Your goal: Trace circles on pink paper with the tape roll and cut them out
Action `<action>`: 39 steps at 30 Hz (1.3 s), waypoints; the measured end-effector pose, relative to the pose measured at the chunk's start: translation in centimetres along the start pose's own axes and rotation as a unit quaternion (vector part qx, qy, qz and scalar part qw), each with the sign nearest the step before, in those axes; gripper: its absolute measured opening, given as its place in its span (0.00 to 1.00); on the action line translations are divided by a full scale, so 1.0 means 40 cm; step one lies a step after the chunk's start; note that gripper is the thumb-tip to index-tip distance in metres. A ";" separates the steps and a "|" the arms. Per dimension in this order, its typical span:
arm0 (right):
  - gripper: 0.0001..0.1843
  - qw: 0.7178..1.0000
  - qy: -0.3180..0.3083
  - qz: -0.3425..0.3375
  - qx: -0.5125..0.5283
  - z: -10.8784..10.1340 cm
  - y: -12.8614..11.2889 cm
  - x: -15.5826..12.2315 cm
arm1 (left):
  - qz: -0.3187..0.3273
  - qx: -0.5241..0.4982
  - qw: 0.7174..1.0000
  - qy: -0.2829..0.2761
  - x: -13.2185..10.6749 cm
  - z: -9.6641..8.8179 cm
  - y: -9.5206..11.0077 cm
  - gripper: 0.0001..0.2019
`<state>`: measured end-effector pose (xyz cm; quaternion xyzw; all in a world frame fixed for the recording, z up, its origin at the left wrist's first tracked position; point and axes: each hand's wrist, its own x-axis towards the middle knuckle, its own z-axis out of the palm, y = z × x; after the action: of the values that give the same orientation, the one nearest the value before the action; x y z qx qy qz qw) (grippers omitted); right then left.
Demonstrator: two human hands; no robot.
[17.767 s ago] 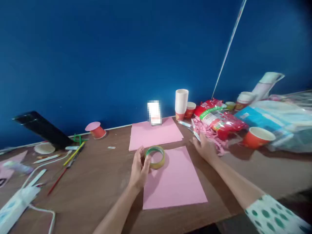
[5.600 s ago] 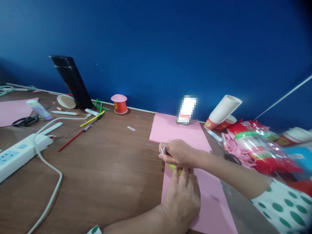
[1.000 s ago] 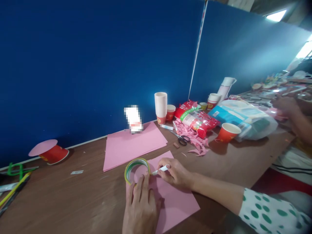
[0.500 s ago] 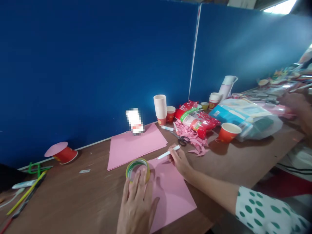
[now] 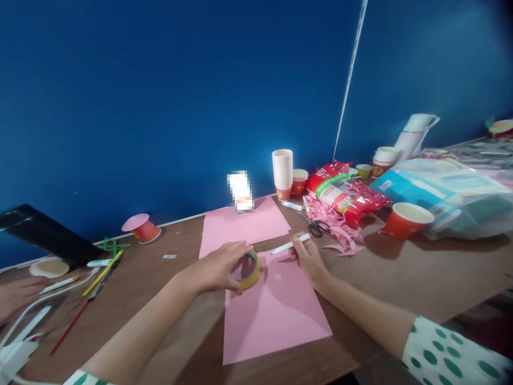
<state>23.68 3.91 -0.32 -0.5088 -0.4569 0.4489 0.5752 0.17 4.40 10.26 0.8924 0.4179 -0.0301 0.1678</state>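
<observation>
Tape roll [image 5: 251, 277]: at the front pink sheet's [image 5: 276, 321] far-left corner.
Marker [image 5: 290, 244]: over the sheet's far edge, long axis slanting, tip toward the roll but apart.
Left hand [image 5: 216, 267]: at the sheet's left, nearer the roll, grip clamped round it.
Right hand [image 5: 310, 261]: by the sheet's far-right corner, grip pinched on the marker.

Pink sheet [image 5: 276, 315]: flat, plain, near edge toward 6 o'clock. Tape roll [image 5: 250, 278]: yellow ring, green inside, hollow centre showing, over sheet's 11 o'clock corner, held at its 9 o'clock side by left fingers [image 5: 235, 286]. White pen [image 5: 289, 245]: slim, slanted, tip toward 8 o'clock, near sheet's 12 o'clock edge, in right fingers [image 5: 297, 249].
</observation>
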 end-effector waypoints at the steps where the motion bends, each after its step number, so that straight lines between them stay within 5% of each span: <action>1: 0.24 1.000 -0.001 0.001 -0.001 0.001 -0.002 -0.001 | -0.002 0.000 1.000 -0.003 0.007 0.002 0.003 0.44; 9: 0.20 1.000 0.008 -0.013 0.016 0.006 -0.013 -0.004 | 0.053 -0.007 0.998 -0.035 0.047 -0.001 -0.007 0.31; 15: 0.09 0.973 -0.016 -0.212 -0.092 -0.009 -0.083 -0.049 | 0.039 0.018 0.998 -0.036 0.061 0.021 -0.023 0.31; 18: 0.04 0.878 -0.141 -0.402 -0.219 0.005 -0.144 -0.102 | 0.042 0.028 0.998 -0.045 0.065 0.016 -0.019 0.33; 20: 0.05 0.767 -0.283 -0.513 -0.263 0.031 -0.172 -0.135 | 0.038 0.033 0.998 -0.049 0.065 0.007 -0.011 0.33; 22: 0.08 0.651 -0.374 -0.551 -0.364 0.066 -0.179 -0.160 | 0.023 0.039 0.997 -0.057 0.064 -0.001 -0.002 0.32; 25: 0.13 0.589 -0.394 -0.565 -0.423 0.116 -0.152 -0.177 | 0.014 0.044 0.997 -0.066 0.063 -0.006 0.007 0.32; 29: 0.11 0.567 -0.394 -0.577 -0.436 0.153 -0.102 -0.178 | 0.020 0.051 0.996 -0.065 0.061 -0.006 0.008 0.33; 39: 0.18 0.568 -0.371 -0.583 -0.448 0.178 -0.050 -0.157 | 0.020 0.059 0.996 -0.063 0.057 -0.010 0.012 0.34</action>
<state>15.64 -1.18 1.70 -0.1136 -0.9703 -0.0963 0.1906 1.99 5.91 10.32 0.9051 0.3864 -0.1074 0.1413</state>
